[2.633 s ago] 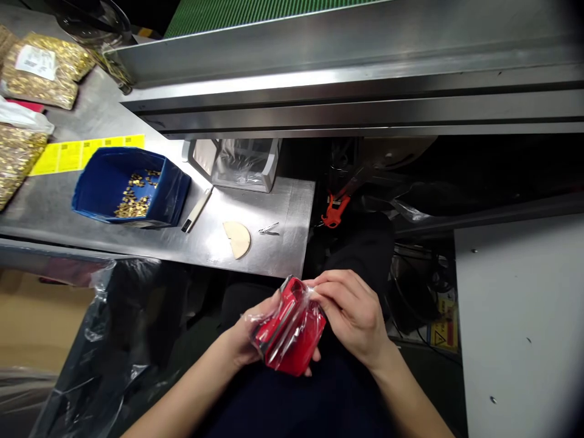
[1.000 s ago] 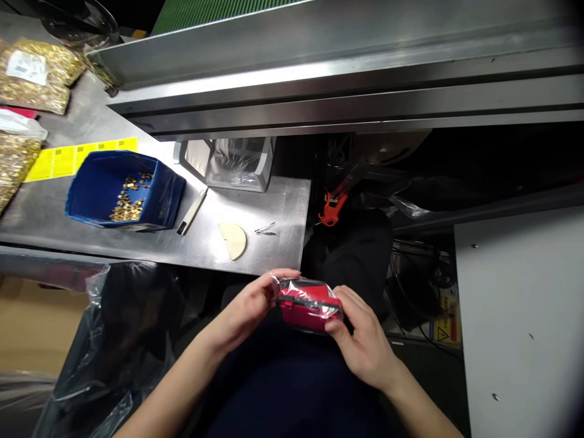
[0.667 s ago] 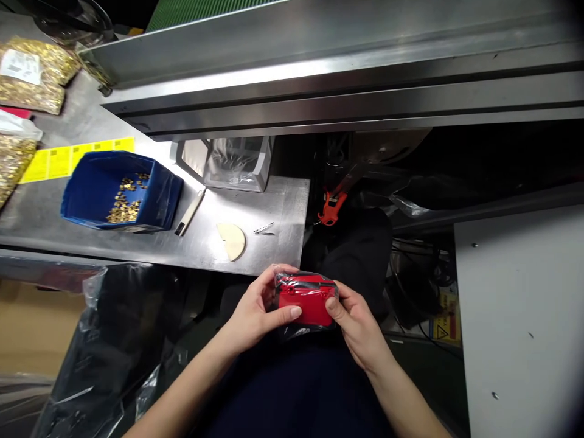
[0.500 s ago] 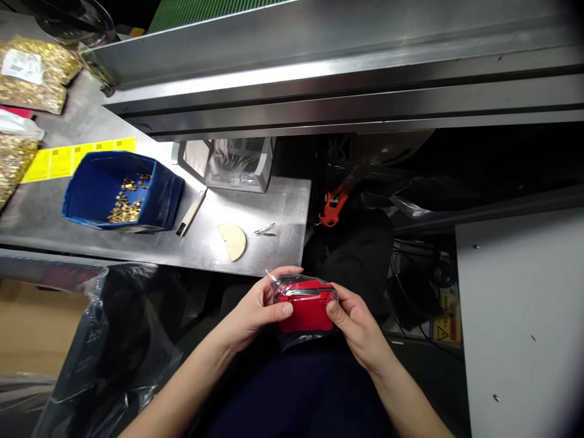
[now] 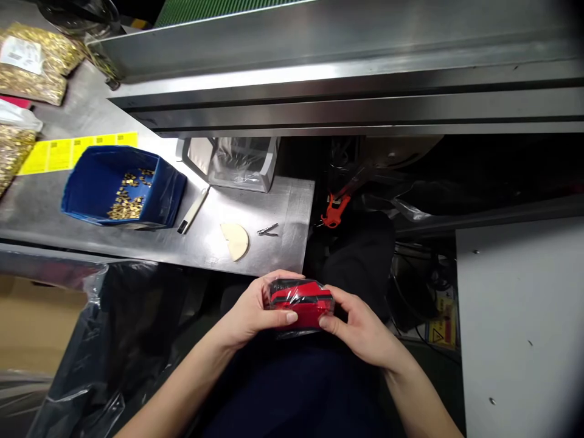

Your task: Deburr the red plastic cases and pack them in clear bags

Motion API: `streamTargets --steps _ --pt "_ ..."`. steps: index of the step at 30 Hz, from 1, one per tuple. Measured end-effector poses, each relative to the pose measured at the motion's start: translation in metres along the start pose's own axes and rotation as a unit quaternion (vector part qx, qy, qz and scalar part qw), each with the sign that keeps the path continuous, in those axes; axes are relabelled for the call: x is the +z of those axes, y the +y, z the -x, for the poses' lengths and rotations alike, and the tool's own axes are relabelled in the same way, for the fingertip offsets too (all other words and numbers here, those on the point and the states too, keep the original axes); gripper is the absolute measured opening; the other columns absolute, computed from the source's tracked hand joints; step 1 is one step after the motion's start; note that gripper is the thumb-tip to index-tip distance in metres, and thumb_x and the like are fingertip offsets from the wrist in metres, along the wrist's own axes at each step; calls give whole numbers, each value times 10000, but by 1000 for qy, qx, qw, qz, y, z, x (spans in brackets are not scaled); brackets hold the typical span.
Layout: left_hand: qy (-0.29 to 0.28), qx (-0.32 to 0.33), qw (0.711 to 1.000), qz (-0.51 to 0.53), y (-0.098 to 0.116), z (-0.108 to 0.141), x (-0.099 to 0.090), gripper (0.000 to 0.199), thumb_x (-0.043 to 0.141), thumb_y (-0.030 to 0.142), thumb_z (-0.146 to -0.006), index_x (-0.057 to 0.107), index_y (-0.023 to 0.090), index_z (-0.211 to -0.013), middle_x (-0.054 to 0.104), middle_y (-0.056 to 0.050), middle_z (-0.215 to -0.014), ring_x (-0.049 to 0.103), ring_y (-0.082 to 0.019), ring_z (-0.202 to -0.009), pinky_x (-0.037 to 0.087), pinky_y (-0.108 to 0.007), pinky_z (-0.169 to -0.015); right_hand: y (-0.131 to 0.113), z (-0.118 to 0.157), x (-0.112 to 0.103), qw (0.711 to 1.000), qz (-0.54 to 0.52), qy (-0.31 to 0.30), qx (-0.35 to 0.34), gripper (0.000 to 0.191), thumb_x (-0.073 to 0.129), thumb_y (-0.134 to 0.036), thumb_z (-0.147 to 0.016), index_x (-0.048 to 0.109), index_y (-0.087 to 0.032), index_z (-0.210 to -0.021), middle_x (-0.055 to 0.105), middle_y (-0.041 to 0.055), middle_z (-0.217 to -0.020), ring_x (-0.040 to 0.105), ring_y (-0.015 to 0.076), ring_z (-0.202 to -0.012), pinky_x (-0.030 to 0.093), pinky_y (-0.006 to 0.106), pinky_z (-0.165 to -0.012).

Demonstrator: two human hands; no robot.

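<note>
A red box-like item with a black band, in a clear plastic bag [image 5: 305,299], is held between both hands above my lap. My left hand [image 5: 250,310] grips its left end, thumb on the near face and fingers behind. From the right, my right hand [image 5: 353,319] closes on the other end with thumb and fingers. What exactly the red item is, I cannot tell. Past the hands, on the metal table, lie a pale half-round piece [image 5: 235,241] and a small nail clipper [image 5: 267,230].
A blue bin [image 5: 171,188] with small brass-coloured parts stands on the table [image 5: 287,207] beside a white-handled tool [image 5: 193,210]. Behind is a grey-framed clear bin [image 5: 241,182]. A metal conveyor edge [image 5: 319,73] crosses the top. An orange tool [image 5: 335,212] hangs below; bags of brass parts [image 5: 55,55] lie far left.
The bagged red item has been tilted between my hands, so its banded edge now faces up more and less of the flat red face shows. Both hands still hold it.
</note>
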State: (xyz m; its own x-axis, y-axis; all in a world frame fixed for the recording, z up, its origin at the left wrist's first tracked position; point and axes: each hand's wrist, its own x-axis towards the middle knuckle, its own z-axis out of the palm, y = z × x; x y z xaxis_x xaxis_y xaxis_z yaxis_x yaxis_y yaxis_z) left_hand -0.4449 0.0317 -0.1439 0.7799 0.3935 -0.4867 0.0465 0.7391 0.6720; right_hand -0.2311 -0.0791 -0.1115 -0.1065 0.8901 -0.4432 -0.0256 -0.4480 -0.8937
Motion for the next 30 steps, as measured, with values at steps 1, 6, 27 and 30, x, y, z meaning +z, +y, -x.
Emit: streamTargets --steps 1,6,27,30 --pt "-5 1 1000 -5 1 0 -1 638 909 248 -720 632 191 -1292 768 -94 -1165 720 -212 -1013 539 -299 -924 -1 0 0 1000 2 0 3 308 712 -344 -952 696 -273 -1251 719 19 -1141 643 219 -1034 492 347 -1008" --pt "-20 2 999 -28 7 1 -5 613 913 246 -712 644 173 -1258 778 -94 -1112 729 -205 -968 547 -289 -892 -3 -1 7 1000 15 -1 -2 254 720 -308 -941 706 -255 -1189 717 12 -1090 643 209 -988 495 336 -982" --pt "-21 23 999 -43 11 12 -15 646 880 224 -759 600 214 -1341 765 -106 -1202 737 -242 -1047 563 -331 -934 -3 -8 27 999 20 40 18 58 702 -245 -918 689 -230 -973 682 -14 -941 607 190 -892 465 280 -838" --pt "-23 21 998 -60 14 12 -14 644 873 228 -777 583 226 -1353 761 -99 -1203 730 -223 -1035 565 -317 -918 1 -8 26 998 11 49 26 45 703 -230 -909 682 -228 -949 689 -20 -941 605 184 -887 461 277 -844"
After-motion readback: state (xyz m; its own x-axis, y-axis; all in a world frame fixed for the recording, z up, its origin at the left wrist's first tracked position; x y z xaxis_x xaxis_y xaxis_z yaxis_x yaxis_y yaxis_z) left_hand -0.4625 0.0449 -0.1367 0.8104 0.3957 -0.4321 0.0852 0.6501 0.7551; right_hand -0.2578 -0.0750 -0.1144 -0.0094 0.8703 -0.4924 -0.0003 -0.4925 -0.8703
